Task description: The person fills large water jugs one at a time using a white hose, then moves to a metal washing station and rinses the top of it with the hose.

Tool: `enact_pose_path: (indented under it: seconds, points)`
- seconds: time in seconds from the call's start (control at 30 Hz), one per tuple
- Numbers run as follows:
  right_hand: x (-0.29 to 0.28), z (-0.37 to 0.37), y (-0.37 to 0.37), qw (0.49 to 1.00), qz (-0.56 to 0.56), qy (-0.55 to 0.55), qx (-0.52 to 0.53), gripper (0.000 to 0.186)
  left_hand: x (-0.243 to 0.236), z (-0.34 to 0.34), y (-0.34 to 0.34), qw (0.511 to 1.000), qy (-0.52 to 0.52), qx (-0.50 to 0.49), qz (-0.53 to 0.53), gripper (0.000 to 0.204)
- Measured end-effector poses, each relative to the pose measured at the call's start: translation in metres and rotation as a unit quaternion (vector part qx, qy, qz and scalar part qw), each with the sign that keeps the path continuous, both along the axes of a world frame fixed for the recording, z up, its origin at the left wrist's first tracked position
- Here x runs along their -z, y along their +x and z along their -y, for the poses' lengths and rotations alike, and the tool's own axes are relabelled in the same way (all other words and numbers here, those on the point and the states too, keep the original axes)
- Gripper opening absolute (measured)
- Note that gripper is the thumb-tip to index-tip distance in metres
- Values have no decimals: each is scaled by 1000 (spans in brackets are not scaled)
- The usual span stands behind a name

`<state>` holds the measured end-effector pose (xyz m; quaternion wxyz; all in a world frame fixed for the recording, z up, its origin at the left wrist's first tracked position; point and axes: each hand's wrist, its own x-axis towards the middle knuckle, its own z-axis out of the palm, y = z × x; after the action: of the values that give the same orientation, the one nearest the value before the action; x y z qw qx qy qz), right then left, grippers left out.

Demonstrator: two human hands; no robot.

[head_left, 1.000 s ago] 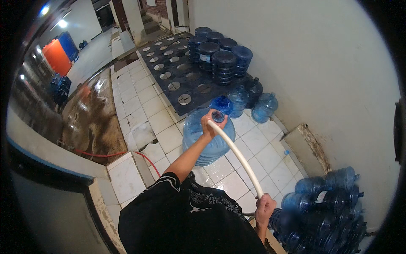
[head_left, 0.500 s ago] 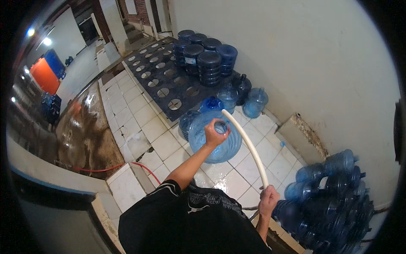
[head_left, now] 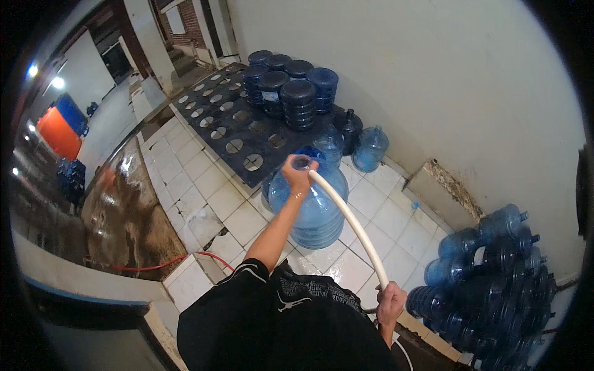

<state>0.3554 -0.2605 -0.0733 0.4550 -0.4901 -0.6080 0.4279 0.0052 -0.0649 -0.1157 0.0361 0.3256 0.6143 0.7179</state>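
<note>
A large light-blue water jug (head_left: 317, 219) stands tilted over the floor in front of me, its neck leaning away from me. My left hand (head_left: 297, 179) is closed round that neck, just below the round mouth. In my right hand (head_left: 391, 304), at the lower right, is a thick cream-coloured hose (head_left: 359, 232). From my fist it curves up and away, and its far end comes close beside my left hand at the jug's neck. Whether the hose touches the jug cannot be made out. Just beyond the neck, a darker blue jug (head_left: 309, 151) is partly hidden.
Several dark jugs (head_left: 298, 106) stand upside down on a black platform with round holes (head_left: 235, 146). Three upright jugs (head_left: 370, 149) stand near the wall. A pile of jugs (head_left: 489, 290) lies at the right. A red hose (head_left: 213, 256) runs at the left over wet white tiles (head_left: 399, 213).
The jug has tipped, its neck going left and away while its base swings toward me. My left hand and the hose's tip have moved left with the neck.
</note>
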Motion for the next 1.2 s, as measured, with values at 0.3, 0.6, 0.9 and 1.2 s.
enact_pose_path:
  seconds: [0.3,0.6,0.9,1.2]
  points:
    - [14,-3,6,993,2,3,116,50,-15,0,-92,943,123,-87,298,16]
    - [7,-66,14,975,-97,-73,186,48,-66,63,-110,894,236,34,380,14]
    - [15,-30,46,950,-154,-82,258,50,-93,65,-127,889,231,-9,395,11]
    - [12,-69,21,964,-103,-84,232,51,-96,54,-131,902,246,17,355,12]
